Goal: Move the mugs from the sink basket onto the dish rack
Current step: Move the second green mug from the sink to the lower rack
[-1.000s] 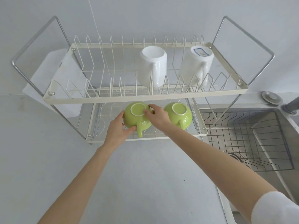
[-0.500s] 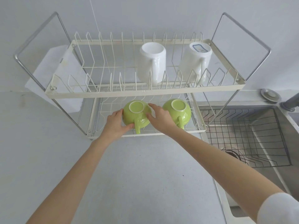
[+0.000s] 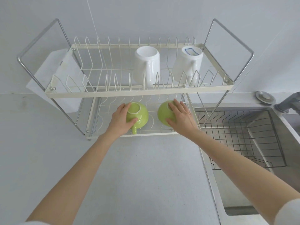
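Observation:
Two green mugs stand upside down on the lower shelf of the cream wire dish rack [image 3: 138,93]. My left hand [image 3: 119,121] grips the left green mug [image 3: 140,114], whose handle points toward me. My right hand [image 3: 181,116] lies over the right green mug [image 3: 163,113] and hides most of it. Two white mugs, one [image 3: 146,65] in the middle and one [image 3: 188,64] at the right, sit upside down on the upper shelf. The black wire sink basket [image 3: 243,135] in the sink at the right holds no mugs.
A white cutting board [image 3: 53,82] hangs at the rack's left end. A steel sink [image 3: 289,143] lies to the right with a grey faucet [image 3: 290,103] and a round drain plug [image 3: 265,97] behind it. Grey countertop [image 3: 138,176] spreads in front of the rack.
My right hand left the left green mug and moved right onto the other green mug. My left hand stays on the left mug.

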`<state>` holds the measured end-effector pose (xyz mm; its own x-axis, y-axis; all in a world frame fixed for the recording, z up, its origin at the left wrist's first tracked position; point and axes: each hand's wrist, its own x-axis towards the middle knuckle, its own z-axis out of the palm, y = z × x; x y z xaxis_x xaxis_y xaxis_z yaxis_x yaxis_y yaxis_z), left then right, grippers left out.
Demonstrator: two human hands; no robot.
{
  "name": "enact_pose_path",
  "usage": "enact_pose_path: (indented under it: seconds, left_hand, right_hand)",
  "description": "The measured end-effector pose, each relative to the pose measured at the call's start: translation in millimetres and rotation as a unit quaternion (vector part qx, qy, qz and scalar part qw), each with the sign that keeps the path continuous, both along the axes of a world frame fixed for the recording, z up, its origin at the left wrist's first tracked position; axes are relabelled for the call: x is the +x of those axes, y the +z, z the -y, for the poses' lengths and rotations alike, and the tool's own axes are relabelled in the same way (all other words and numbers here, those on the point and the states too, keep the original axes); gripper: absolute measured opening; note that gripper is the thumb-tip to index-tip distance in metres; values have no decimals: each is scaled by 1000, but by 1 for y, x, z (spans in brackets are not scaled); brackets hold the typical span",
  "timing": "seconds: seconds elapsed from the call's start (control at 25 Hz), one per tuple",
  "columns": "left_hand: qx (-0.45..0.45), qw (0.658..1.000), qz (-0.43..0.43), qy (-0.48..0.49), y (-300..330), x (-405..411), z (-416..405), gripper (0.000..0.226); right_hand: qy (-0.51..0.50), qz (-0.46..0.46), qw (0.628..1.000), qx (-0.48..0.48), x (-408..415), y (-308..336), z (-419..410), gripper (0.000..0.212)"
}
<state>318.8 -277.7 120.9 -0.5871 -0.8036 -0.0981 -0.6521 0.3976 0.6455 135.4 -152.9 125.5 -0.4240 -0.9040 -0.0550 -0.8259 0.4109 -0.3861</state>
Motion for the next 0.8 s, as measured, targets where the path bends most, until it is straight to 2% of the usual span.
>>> enact_pose_path:
  seconds: [0.16, 0.44, 0.8]
  left_hand:
    - [-18, 1000, -2, 16, -1, -4, -8, 63]
    - [-4, 1000, 5, -7, -2, -22, -14, 64]
    - [2, 1000, 19, -13, -3, -31, -18, 68]
  right_hand:
    - [10, 13, 1000, -9, -5, 0, -2, 63]
    - [56, 4, 997, 50, -19, 8, -3, 65]
    - [51, 4, 997, 51, -25, 10, -3, 65]
